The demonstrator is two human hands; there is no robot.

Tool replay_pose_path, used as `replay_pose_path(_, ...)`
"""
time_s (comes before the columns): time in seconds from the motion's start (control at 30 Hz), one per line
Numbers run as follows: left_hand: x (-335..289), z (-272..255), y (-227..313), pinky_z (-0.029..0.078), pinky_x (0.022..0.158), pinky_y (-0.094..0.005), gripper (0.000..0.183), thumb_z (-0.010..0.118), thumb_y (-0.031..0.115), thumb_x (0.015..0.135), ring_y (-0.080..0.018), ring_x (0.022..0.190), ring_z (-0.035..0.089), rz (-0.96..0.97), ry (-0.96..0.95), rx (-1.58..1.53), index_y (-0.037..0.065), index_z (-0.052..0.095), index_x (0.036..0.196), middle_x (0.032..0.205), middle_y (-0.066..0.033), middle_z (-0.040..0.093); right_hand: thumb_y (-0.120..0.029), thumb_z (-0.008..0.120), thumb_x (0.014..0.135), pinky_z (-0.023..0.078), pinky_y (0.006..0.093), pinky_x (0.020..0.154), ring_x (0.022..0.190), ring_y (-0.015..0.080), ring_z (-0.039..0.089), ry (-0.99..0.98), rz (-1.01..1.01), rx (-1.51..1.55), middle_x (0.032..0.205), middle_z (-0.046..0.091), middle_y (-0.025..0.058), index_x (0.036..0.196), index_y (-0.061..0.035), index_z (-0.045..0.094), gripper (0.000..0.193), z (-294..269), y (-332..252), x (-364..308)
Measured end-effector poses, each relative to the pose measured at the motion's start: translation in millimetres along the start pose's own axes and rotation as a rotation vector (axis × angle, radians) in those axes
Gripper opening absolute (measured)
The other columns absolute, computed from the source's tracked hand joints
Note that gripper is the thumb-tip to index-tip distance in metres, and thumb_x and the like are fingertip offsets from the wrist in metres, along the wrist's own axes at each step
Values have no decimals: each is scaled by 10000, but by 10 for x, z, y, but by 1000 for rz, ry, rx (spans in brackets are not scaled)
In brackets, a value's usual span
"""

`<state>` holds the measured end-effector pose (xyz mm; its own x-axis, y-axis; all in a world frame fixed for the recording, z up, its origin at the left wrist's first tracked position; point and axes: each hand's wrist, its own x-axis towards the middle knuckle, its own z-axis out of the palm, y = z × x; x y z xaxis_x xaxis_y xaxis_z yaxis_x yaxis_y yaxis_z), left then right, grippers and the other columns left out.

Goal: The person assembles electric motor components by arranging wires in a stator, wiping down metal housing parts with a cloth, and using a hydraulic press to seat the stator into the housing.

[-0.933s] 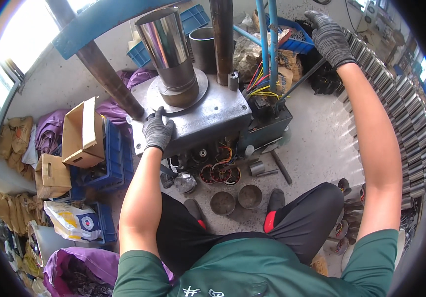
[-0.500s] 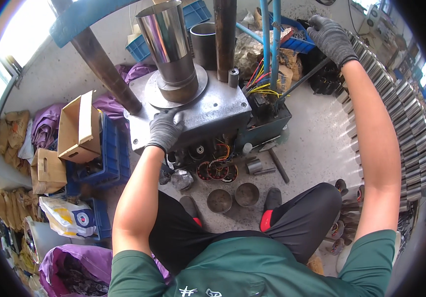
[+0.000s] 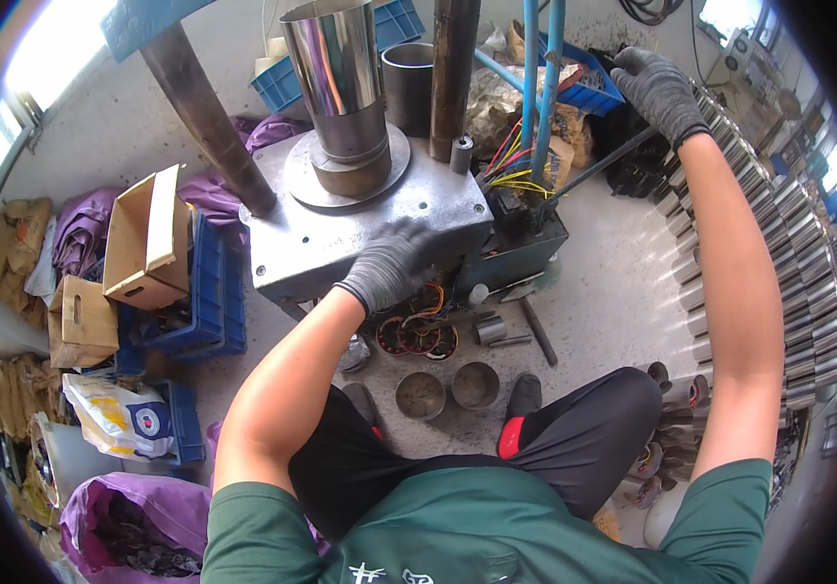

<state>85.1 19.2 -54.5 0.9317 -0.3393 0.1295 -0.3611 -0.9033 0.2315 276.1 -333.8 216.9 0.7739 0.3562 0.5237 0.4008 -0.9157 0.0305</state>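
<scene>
The blurred left hand [image 3: 389, 267] overlaps the front of the press table [image 3: 326, 238], finger spread unclear; right of the table, the right hand [image 3: 660, 95] curls, apparently gripping the stiff lever's [image 3: 599, 167] end. Atop the table, the polished cylinder [image 3: 336, 78] looks heavy, slick: best palmed both sides.

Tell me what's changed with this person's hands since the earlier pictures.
The left hand has moved right along the front edge of the metal block, farther from the round plate; its fingers are blurred. The right hand and the dark bar beside it have dipped slightly. Nothing was visibly picked up or put down. The shiny tube still stands upright above the plate.
</scene>
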Motion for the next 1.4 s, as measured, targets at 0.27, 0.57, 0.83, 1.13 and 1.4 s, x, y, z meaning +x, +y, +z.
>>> replay_pose_path(0.27, 94, 27, -81, 367, 1199, -519, 704, 748, 394, 907, -451, 1445, 432, -316, 178, 81, 87, 523, 1500, 1580, -251, 453, -305, 694, 970, 532, 404, 1004, 1114, 316, 700, -32, -13, 8, 1194, 740, 170, 1251, -53, 705, 378, -26, 42, 17)
replay_pose_path(0.57, 230, 175, 233, 260, 1248, -565, 722, 700, 469, 926, -458, 1512, 344, -169, 77, 114, 122, 491, 1524, 1620, -246, 403, -317, 701, 969, 539, 401, 983, 1081, 308, 709, -25, -9, 33, 1153, 755, 150, 1215, -50, 713, 363, -63, -2, -5)
replay_pose_path(0.83, 330, 350, 780, 503, 1038, -451, 431, 751, 323, 853, -337, 1162, 649, 310, -213, -182, 104, 718, 1224, 1199, -150, 706, -248, 676, 977, 555, 386, 963, 1061, 327, 722, 48, -53, 213, 1141, 744, 192, 1167, -12, 714, 305, -252, -136, -635)
replay_pose_path(1.13, 376, -358, 955, 555, 876, -473, 265, 706, 280, 900, -367, 1008, 708, 242, 43, -158, 44, 752, 1012, 1005, -180, 736, -242, 740, 867, 473, 474, 977, 1028, 372, 639, -355, -376, -265, 1031, 689, 145, 1149, -70, 677, 337, -517, -17, -2072)
replay_pose_path(1.4, 393, -448, 925, 556, 873, -300, 253, 699, 203, 992, -140, 899, 669, -311, 308, -1954, 6, 703, 1151, 983, -57, 730, -187, 779, 870, 510, 464, 916, 1032, 357, 639, 56, -633, 155, 1119, 685, 155, 1212, -63, 656, 384, -524, -1507, -842)
